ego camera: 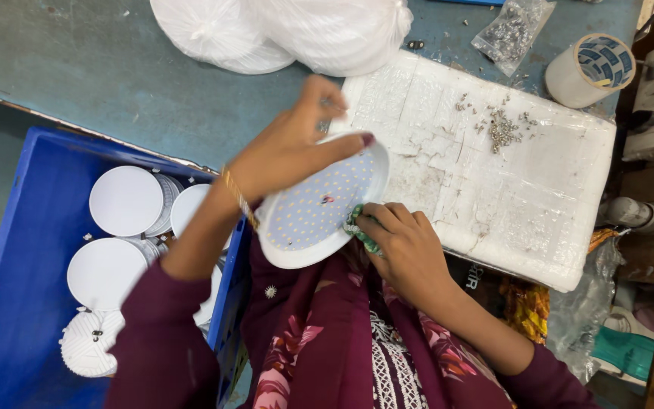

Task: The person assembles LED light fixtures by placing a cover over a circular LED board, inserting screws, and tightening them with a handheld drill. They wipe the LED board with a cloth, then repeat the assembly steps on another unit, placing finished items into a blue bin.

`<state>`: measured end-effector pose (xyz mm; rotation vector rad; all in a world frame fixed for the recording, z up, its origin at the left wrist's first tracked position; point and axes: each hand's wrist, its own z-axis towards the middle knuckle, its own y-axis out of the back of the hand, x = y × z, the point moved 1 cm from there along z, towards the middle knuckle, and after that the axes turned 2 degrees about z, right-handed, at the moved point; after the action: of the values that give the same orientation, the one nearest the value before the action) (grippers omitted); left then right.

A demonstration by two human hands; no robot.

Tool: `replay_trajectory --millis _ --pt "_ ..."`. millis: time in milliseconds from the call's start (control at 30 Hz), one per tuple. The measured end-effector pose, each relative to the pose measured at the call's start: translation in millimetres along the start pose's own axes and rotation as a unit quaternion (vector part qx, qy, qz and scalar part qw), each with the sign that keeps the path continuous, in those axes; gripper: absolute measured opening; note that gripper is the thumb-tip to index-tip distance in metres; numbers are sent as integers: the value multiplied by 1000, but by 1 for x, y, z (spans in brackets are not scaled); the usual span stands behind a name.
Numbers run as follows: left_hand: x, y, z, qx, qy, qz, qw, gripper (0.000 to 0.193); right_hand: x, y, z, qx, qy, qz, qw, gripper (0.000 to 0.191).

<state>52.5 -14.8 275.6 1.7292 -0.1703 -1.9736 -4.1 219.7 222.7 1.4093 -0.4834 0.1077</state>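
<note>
R hand (410,250) pinches green driver tool on LED disc (319,208); L hand (289,148) grips rim. Finished discs (126,201) in blue crate (24,227); screws (502,129) left on foam pad (539,197)

She holds a white round panel (319,212) with her left hand (289,148); right hand (406,246) presses a green cloth (357,229) against it.

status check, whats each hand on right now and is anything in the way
Left hand grips round white LED panel disc at its rim. Right hand presses green cloth against disc edge. Nothing blocking; loose screws lie apart on white foam slab.
</note>
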Motion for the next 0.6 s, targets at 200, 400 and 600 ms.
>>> replay_trajectory --millis 200,400,600 --pt "3 -9 4 192 -7 160 968 44 13 3 -4 -2 19 -38 999 52" --pt "-37 -14 -12 82 -35 194 977 30 4 24 -1 -13 39 -83 996 50" --pt "-74 6 -12 -28 -78 157 984 29 -8 65 3 -129 37 -217 967 44"
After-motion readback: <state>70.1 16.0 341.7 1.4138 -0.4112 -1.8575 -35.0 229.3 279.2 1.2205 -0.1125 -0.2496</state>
